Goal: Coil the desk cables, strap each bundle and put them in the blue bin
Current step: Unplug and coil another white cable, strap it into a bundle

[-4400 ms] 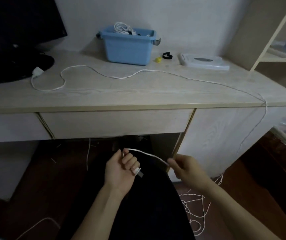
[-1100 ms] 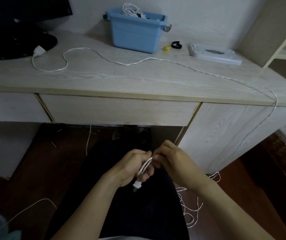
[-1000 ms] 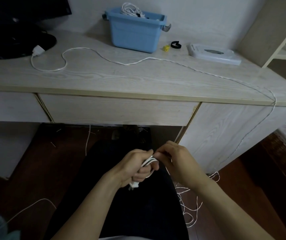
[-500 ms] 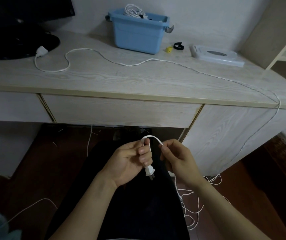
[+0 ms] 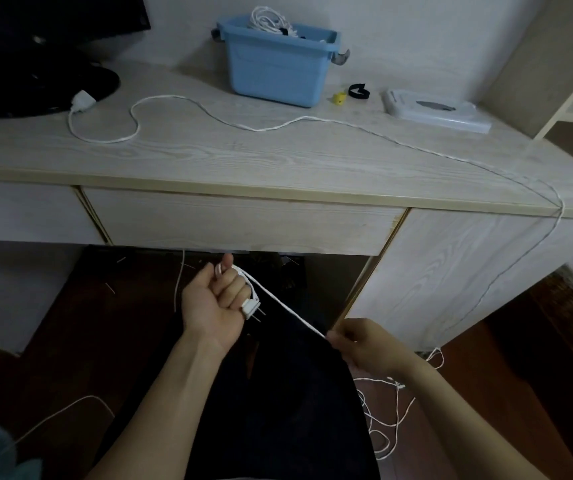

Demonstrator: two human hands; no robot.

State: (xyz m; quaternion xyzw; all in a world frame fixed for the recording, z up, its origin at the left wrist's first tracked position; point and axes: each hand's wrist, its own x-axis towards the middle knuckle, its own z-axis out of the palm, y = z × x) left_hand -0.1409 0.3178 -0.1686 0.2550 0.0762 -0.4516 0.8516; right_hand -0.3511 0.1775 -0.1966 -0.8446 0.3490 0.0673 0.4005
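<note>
No text, label, brand or number can be read; the white box (image 5: pixel 436 111) on the desk (image 5: pixel 278 161) shows only a blurred dark mark.

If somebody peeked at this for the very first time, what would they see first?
Probably the two hands low in the middle, pulling a white cable tight: the left hand grips its plug end, the right hand pinches it further along. Next, the blue bin at the back of the desk, with coiled white cables inside.
</note>
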